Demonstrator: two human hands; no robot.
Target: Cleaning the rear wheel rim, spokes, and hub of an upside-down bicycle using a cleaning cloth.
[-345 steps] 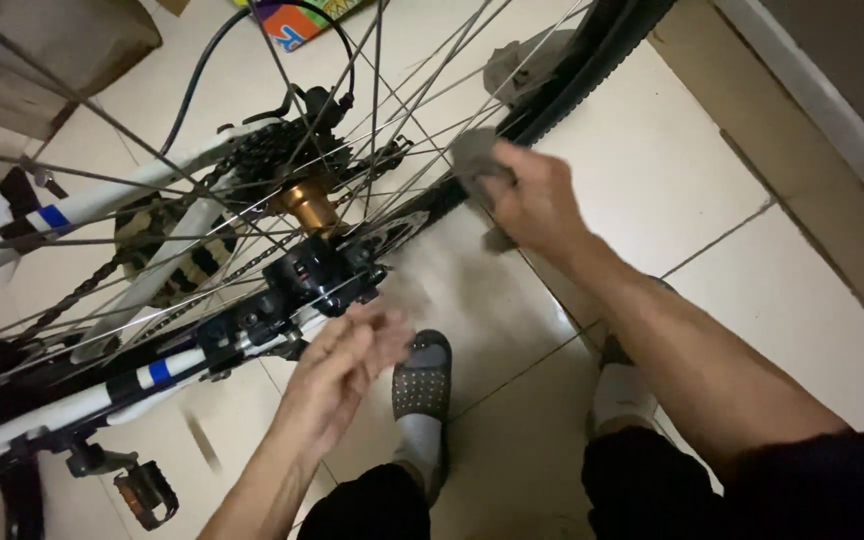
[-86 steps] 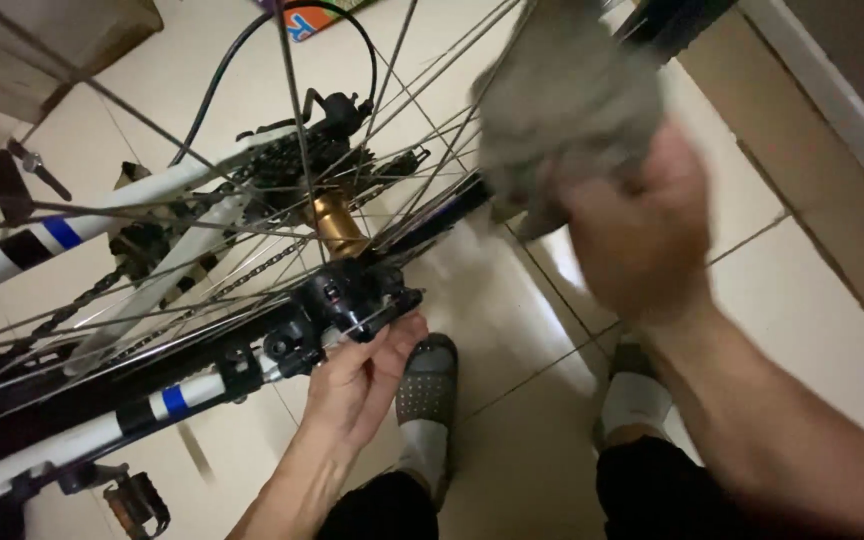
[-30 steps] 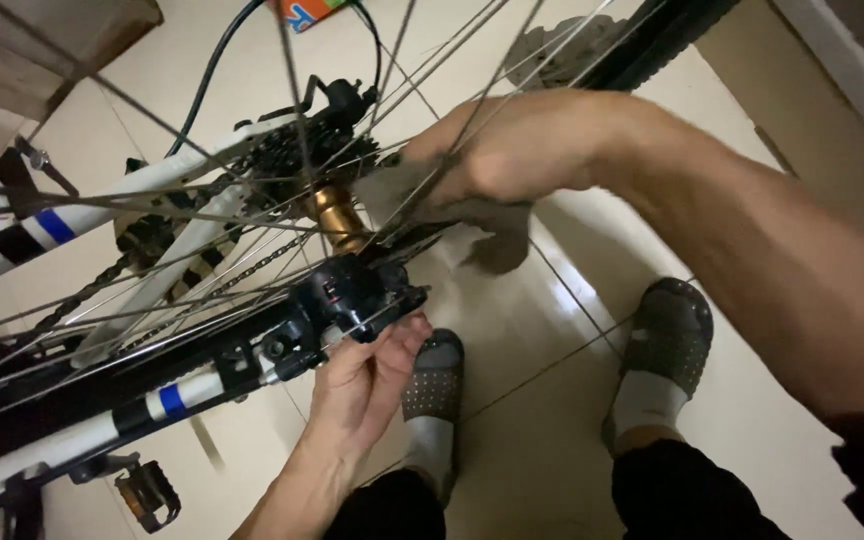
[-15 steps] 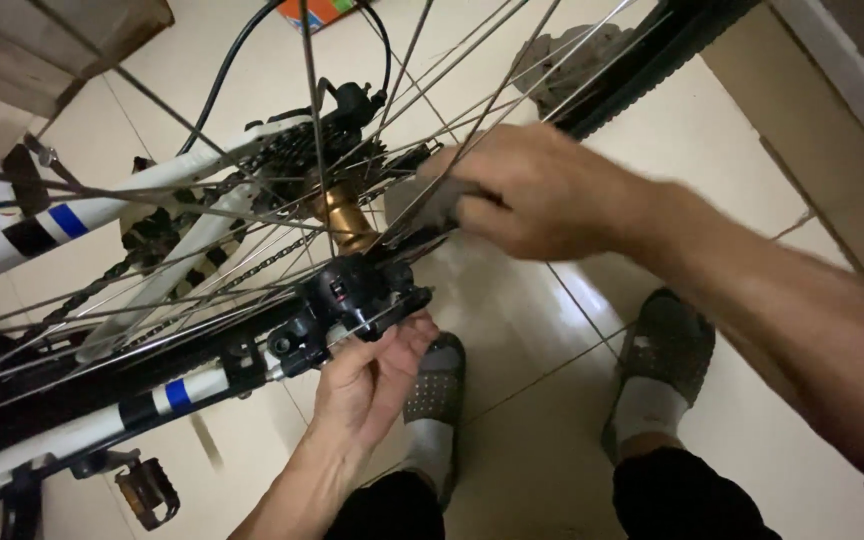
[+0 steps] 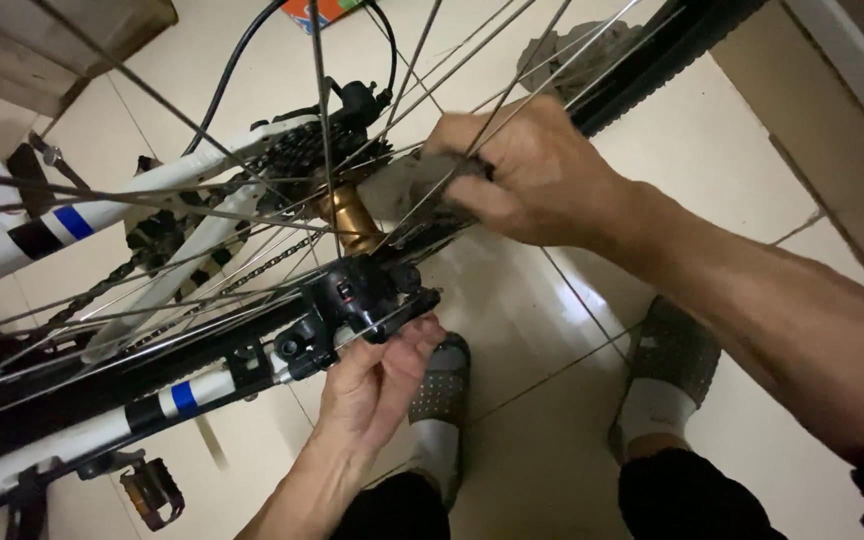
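A white bicycle frame (image 5: 182, 200) with blue and black bands crosses the left side, its rear wheel's spokes (image 5: 422, 120) fanning across the view. My right hand (image 5: 537, 175) reaches between the spokes and presses a grey rag (image 5: 402, 190) against the gold hub (image 5: 347, 225). Beside the hub sit the cassette (image 5: 297, 160) and the chain (image 5: 252, 275). Below it, my left hand (image 5: 382, 375) grips the black brake caliper (image 5: 352, 300) on the frame, fingers curled under it.
The black tyre (image 5: 652, 50) runs along the upper right near a wall skirting (image 5: 852, 70). A pedal (image 5: 147, 490) hangs at the lower left. My two feet in grey perforated slippers (image 5: 672, 350) stand on pale floor tiles. A colourful box (image 5: 317, 12) lies at the top.
My right hand carried the rag down from in front of the camera, passed it through the spokes and now rubs it at the hub. My left hand stayed on the caliper.
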